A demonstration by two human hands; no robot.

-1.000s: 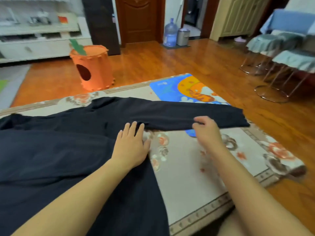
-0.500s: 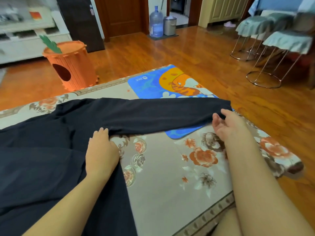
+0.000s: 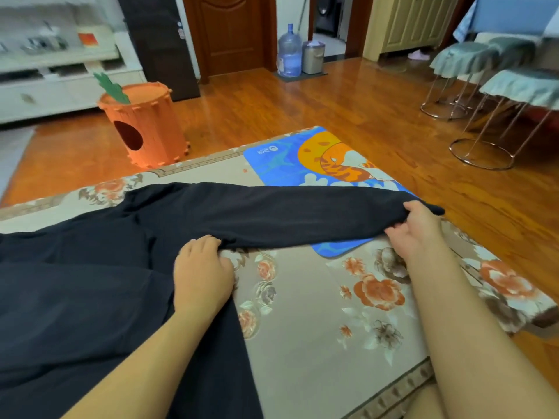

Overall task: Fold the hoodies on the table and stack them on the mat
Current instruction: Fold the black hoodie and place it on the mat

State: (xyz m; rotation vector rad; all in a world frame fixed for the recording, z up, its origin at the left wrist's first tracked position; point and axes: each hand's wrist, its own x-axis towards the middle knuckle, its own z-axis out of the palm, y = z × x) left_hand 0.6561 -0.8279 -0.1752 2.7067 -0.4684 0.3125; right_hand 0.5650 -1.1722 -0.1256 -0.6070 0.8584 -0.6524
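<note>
A black hoodie (image 3: 75,297) lies spread over the left of the floral-covered table (image 3: 317,343), one sleeve (image 3: 287,216) stretched out to the right. That sleeve crosses the blue mat (image 3: 290,164) with an orange tiger print. My left hand (image 3: 202,273) rests at the armpit, fingers curled into the fabric where sleeve meets body. My right hand (image 3: 417,231) pinches the sleeve's cuff end at the mat's right edge, thumb on top of the cloth.
An orange carrot-shaped bin (image 3: 145,125) stands on the wooden floor beyond the table. A water jug (image 3: 289,52) and a metal bin (image 3: 313,57) sit by the door. Stools (image 3: 484,95) with cloth covers stand at the right. The table's right corner (image 3: 544,313) is close.
My right hand slid outward along the sleeve to its cuff and took hold of it. My left hand's fingers curled into the fabric at the armpit. The view shifted left.
</note>
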